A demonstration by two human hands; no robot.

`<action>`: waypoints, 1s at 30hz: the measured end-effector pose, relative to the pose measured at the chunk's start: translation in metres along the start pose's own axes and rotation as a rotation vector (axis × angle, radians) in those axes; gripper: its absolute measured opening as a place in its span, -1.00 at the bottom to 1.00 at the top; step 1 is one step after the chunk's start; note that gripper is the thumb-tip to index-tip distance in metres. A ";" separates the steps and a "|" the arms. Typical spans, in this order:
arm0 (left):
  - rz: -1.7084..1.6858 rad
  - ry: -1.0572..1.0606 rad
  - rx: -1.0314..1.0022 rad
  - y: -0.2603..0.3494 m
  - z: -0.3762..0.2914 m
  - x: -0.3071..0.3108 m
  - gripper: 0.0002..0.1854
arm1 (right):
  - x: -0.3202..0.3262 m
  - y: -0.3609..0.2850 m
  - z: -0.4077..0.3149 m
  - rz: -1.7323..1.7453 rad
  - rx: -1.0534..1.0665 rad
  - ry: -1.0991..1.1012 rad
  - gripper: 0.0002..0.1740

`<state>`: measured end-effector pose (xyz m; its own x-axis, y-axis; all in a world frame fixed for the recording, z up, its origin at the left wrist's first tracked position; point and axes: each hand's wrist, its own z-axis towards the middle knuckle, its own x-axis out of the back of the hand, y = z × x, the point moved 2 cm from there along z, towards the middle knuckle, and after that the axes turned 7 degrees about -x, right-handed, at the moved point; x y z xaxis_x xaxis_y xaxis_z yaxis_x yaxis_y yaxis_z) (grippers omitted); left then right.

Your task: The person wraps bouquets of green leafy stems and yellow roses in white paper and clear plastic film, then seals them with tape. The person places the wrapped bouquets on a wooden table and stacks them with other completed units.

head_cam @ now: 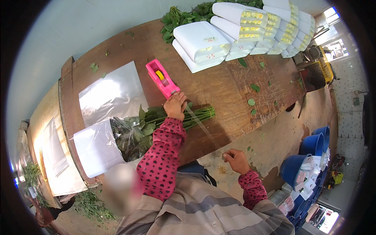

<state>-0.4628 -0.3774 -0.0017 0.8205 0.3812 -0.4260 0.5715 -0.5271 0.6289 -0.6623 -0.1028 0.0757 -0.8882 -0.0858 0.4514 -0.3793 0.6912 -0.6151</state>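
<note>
My left hand (175,106) is at the front end of a pink tape dispenser (161,77), its fingers partly curled; whether they grip anything is unclear. A clear strip of tape (202,126) runs from there across the green stems towards my right hand (237,161), whose thumb and forefinger are pinched at its far end, beyond the table edge. Under my left forearm lies a bunch of leafy stems (205,114), bound near the cut ends. Its other end is in clear film and a white corrugated wrap (98,148). Behind it lies a clear plastic sheet (113,91).
Stacked white-wrapped bundles of pale yellow flowers (202,44) stand at the back of the wooden table (205,85), with more foliage (188,19) behind. Loose leaves (251,102) are scattered over it. Blue buckets (293,169) stand on the floor at right; cut greenery (91,204) lies at lower left.
</note>
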 end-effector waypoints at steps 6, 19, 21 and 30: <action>-0.040 0.115 -0.034 -0.007 0.005 -0.006 -0.70 | -0.006 -0.003 0.002 -0.090 0.126 0.047 -0.79; 0.136 -0.505 -0.132 0.045 -0.044 -0.079 -0.70 | -0.021 -0.008 -0.016 0.106 0.017 0.033 -0.82; 0.096 -0.832 -0.269 0.082 -0.037 -0.052 -0.69 | -0.031 -0.021 -0.024 0.301 0.059 -0.058 -0.80; 1.074 -0.483 -0.381 0.242 -0.025 0.106 -0.57 | -0.131 -0.109 -0.072 0.536 0.091 -0.449 -0.79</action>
<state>-0.2381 -0.4455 0.1219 0.8381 -0.4697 0.2774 -0.3690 -0.1137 0.9224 -0.4861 -0.1151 0.1308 -0.9725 -0.0520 -0.2271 0.1373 0.6597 -0.7389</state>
